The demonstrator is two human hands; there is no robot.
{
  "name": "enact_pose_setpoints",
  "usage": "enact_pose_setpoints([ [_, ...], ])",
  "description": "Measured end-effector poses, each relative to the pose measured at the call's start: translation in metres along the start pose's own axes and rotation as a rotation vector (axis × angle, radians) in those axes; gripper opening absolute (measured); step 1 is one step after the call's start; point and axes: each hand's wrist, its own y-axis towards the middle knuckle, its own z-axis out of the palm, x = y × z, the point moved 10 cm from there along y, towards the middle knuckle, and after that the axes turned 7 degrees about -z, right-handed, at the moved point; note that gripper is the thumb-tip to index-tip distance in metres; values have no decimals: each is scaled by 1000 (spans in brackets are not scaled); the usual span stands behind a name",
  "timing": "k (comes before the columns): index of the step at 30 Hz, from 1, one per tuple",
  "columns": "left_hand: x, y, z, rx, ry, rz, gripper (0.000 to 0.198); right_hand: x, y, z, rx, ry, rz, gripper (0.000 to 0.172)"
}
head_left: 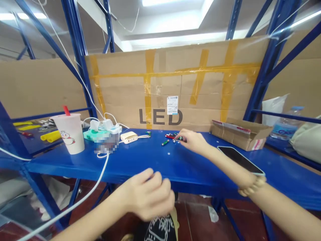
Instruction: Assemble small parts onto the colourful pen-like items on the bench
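My right hand (192, 140) reaches out over the blue shelf (175, 160) to a small heap of batteries (173, 136), fingers curled and pinching among them. What it grips is too small to name. One green battery (165, 143) lies apart, just left of the heap. My left hand (150, 195) hovers near the shelf's front edge, fingers folded into a loose fist over a dark printed bag (160, 229). I cannot see anything inside that fist.
A white drink cup with a red straw (70, 132) stands at the left, beside a power strip with chargers (104, 131) and a cream power bank (128, 137). A phone (240, 159) and an open cardboard box (240, 133) lie at the right. Taped cardboard (175, 87) backs the shelf.
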Motion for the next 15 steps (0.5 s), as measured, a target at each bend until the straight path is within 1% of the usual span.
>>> enact_pose_setpoints([
  [1, 11, 18, 6, 11, -1, -5, 14, -12, 7, 18, 60, -1, 57, 20],
  [2, 25, 35, 14, 42, -10, -46, 15, -21, 12, 34, 107, -1, 93, 21],
  [3, 41, 49, 25, 88, -26, -120, 16, -27, 17, 47, 137, 14, 102, 24],
  [4, 61, 59, 38, 142, -40, -238, 17, -33, 21, 58, 157, 30, 116, 25],
  [5, 77, 66, 54, 206, -71, -327, 18, -37, 24, 66, 172, 34, 126, 27],
  [7, 101, 74, 87, 302, -127, -445, 23, -43, 27, 77, 207, 35, 132, 30],
  [9, 119, 78, 120, 375, -151, -518, 31, -49, 28, 83, 207, 50, 136, 31],
  [11, 133, 81, 149, 414, -176, -612, 37, -56, 28, 86, 179, 108, 135, 30],
  [13, 142, 85, 172, 426, -212, -702, 38, -65, 28, 89, 144, 169, 130, 31],
  [14, 145, 88, 180, 420, -232, -737, 38, -69, 28, 90, 134, 188, 136, 30],
  [15, 144, 93, 187, 405, -248, -737, 37, -73, 27, 92, 129, 205, 142, 29],
])
